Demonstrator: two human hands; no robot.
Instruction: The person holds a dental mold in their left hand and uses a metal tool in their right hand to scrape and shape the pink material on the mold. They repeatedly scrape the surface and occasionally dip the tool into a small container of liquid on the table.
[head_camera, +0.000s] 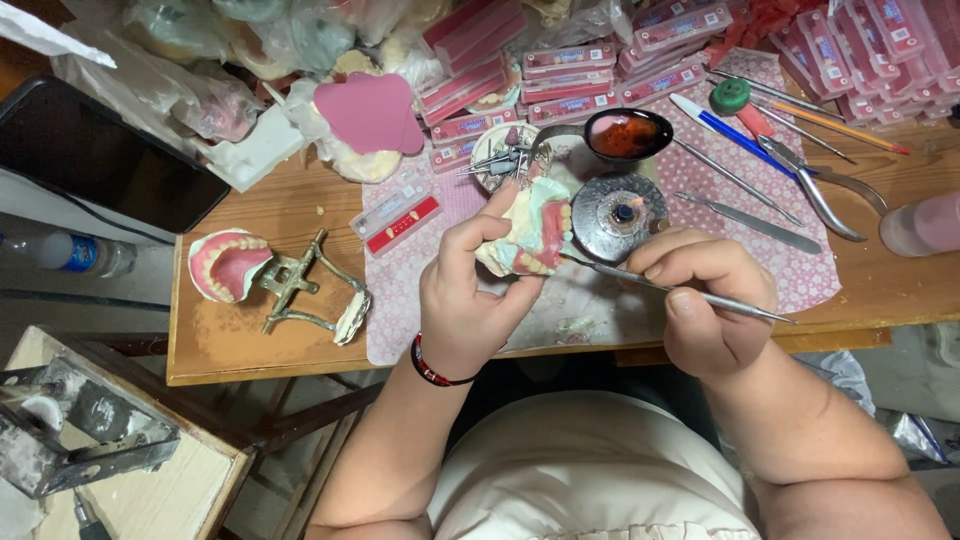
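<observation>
Head view, centre frame: left hand grips a denture model; right hand pinches a metal tool, tip touching it. Carving seems underway, demanding steadiness.

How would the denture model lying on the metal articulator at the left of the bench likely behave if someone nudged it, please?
The denture model rests open side up on the articulator, so it would probably rock or slide off rather than stay put. Its rigid, plaster-like body looks stiff and likely brittle if dropped. It sits close to the wooden bench edge, so a push that way could risk a fall.
</observation>
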